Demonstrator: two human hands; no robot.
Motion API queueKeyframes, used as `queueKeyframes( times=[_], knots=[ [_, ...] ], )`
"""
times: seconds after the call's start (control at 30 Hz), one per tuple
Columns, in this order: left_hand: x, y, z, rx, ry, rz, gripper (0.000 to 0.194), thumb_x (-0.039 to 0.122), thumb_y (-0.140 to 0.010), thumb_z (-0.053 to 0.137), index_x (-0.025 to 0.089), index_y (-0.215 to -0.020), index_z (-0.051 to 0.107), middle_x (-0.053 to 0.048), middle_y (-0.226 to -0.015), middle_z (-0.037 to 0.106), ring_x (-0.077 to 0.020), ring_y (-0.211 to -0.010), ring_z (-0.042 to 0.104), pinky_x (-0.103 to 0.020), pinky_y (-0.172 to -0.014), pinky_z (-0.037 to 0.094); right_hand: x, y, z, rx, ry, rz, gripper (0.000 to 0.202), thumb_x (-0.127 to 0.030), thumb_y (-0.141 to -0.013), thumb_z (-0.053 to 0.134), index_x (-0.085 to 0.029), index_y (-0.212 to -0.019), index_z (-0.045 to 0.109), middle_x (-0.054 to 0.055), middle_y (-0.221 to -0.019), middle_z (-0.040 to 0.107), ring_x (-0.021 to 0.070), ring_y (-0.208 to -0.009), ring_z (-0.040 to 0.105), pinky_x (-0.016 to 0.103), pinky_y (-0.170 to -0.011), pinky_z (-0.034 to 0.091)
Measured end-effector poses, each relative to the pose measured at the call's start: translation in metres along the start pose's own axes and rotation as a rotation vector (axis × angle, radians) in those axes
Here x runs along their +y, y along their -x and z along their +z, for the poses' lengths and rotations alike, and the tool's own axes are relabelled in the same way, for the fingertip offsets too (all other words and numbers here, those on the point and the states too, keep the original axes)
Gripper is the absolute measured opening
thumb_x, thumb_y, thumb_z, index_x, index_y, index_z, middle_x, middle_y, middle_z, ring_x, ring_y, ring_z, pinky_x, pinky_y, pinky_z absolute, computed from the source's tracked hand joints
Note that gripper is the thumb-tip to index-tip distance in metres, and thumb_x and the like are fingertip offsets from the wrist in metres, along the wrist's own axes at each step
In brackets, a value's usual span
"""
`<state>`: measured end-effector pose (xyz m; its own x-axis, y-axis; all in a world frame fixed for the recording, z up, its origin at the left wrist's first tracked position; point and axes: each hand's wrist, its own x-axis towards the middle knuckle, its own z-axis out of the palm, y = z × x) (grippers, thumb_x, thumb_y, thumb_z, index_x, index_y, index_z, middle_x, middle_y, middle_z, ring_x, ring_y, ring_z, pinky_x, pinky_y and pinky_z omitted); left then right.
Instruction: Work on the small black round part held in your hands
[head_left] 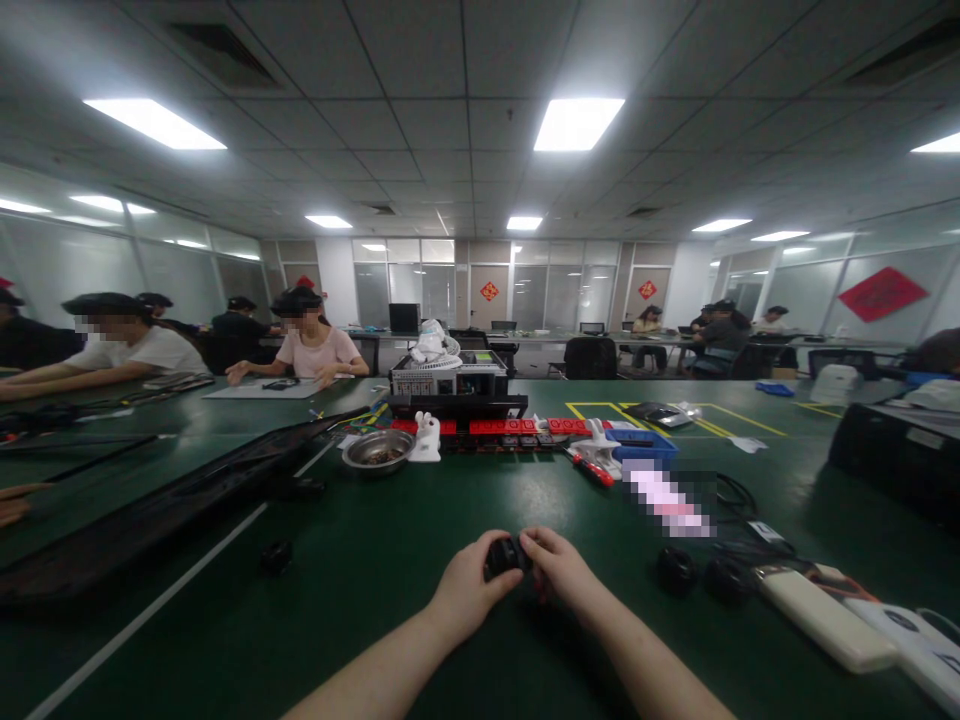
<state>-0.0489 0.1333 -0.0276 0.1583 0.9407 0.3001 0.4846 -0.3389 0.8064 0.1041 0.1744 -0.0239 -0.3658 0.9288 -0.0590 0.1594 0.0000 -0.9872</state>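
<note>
Care is needed: the small black rounded plastic-looking part (504, 556), pinched by the left hand (472, 578) and right hand (559, 570) over the near green counter (337, 590), should be steadied with light pressure.

Grips (474, 574) on blk part (502, 553) (both).

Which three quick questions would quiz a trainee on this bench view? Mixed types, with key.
1. What colour is the small part between the left hand and right hand?
2. True or false: in the picture, the metal bowl stands to the left of the blue tray.
3. The tabletop under the hands is: a) white, b) green, c) orange.

Key: 1. Black. 2. True. 3. b.
</note>
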Motion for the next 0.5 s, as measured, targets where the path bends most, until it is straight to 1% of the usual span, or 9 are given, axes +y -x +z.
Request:
queueKeyframes(
  times=[0.07,0.13,0.2,0.27,0.33,0.4,0.43,0.5],
  knots=[
    [-0.006,-0.003,0.002,0.029,0.154,-0.041,0.038,0.042,-0.072,0.051,0.016,-0.099,0.052,-0.007,-0.091,0.061,-0.0194,-0.084,0.057,-0.028,-0.073,0.043,-0.001,0.001,-0.001,-0.027,-0.057,-0.104,0.040,-0.039,-0.062,0.059,-0.017,-0.093,0.047,-0.002,-0.066,0.053,0.0082,-0.045,0.046,0.020,-0.039,0.038],
    [-0.013,-0.007,0.005,0.034,0.349,-0.110,0.040,0.046,-0.072,0.048,0.013,-0.094,0.052,-0.008,-0.086,0.062,-0.0189,-0.077,0.059,-0.029,-0.068,0.045,-0.002,0.002,-0.001,-0.043,-0.063,-0.195,0.048,-0.027,-0.056,0.066,-0.019,-0.098,0.046,0.003,-0.086,0.055,0.0095,-0.056,0.050,0.023,-0.049,0.043],
    [-0.019,-0.010,0.009,0.024,0.512,-0.194,0.041,0.048,-0.070,0.050,0.011,-0.089,0.051,-0.007,-0.081,0.061,-0.0175,-0.066,0.059,-0.029,-0.062,0.047,-0.002,0.002,-0.001,-0.039,-0.011,-0.243,0.053,-0.017,-0.052,0.067,-0.018,-0.101,0.046,0.005,-0.094,0.056,0.0123,-0.066,0.052,0.027,-0.061,0.044],
    [-0.022,-0.012,0.011,0.024,0.572,-0.236,0.039,0.045,-0.068,0.053,0.012,-0.087,0.050,-0.005,-0.075,0.061,-0.0161,-0.059,0.058,-0.029,-0.057,0.046,-0.002,0.003,-0.001,-0.036,0.045,-0.245,0.058,-0.013,-0.051,0.066,-0.018,-0.105,0.045,0.006,-0.096,0.056,0.0154,-0.075,0.053,0.029,-0.068,0.044],
    [-0.022,-0.012,0.010,0.058,0.518,-0.209,0.035,0.041,-0.067,0.055,0.012,-0.087,0.051,-0.005,-0.075,0.060,-0.0163,-0.061,0.058,-0.028,-0.057,0.046,-0.001,0.003,-0.001,-0.034,0.059,-0.245,0.064,-0.016,-0.052,0.067,-0.019,-0.110,0.041,0.007,-0.100,0.055,0.0163,-0.081,0.052,0.029,-0.070,0.043],
    [-0.019,-0.011,0.008,0.106,0.397,-0.138,0.032,0.036,-0.067,0.056,0.012,-0.089,0.052,-0.006,-0.080,0.061,-0.0179,-0.071,0.058,-0.028,-0.063,0.046,0.000,0.002,0.000,-0.006,0.035,-0.212,0.061,-0.027,-0.057,0.066,-0.019,-0.112,0.039,0.006,-0.099,0.055,0.0151,-0.080,0.053,0.028,-0.068,0.044],
    [-0.016,-0.009,0.006,0.122,0.328,-0.101,0.032,0.034,-0.067,0.057,0.013,-0.091,0.053,-0.006,-0.083,0.061,-0.0185,-0.076,0.057,-0.028,-0.066,0.045,0.000,0.002,0.000,0.022,0.024,-0.156,0.055,-0.035,-0.062,0.062,-0.019,-0.110,0.041,0.005,-0.094,0.056,0.0142,-0.075,0.054,0.026,-0.063,0.044],
    [-0.009,-0.005,0.003,0.127,0.200,-0.041,0.033,0.030,-0.065,0.059,0.016,-0.095,0.054,-0.006,-0.088,0.061,-0.0191,-0.082,0.056,-0.028,-0.072,0.043,-0.001,0.002,0.001,0.042,0.014,0.023,0.044,-0.049,-0.070,0.048,-0.017,-0.099,0.046,0.004,-0.077,0.058,0.0123,-0.060,0.053,0.024,-0.049,0.043]
  ],
)
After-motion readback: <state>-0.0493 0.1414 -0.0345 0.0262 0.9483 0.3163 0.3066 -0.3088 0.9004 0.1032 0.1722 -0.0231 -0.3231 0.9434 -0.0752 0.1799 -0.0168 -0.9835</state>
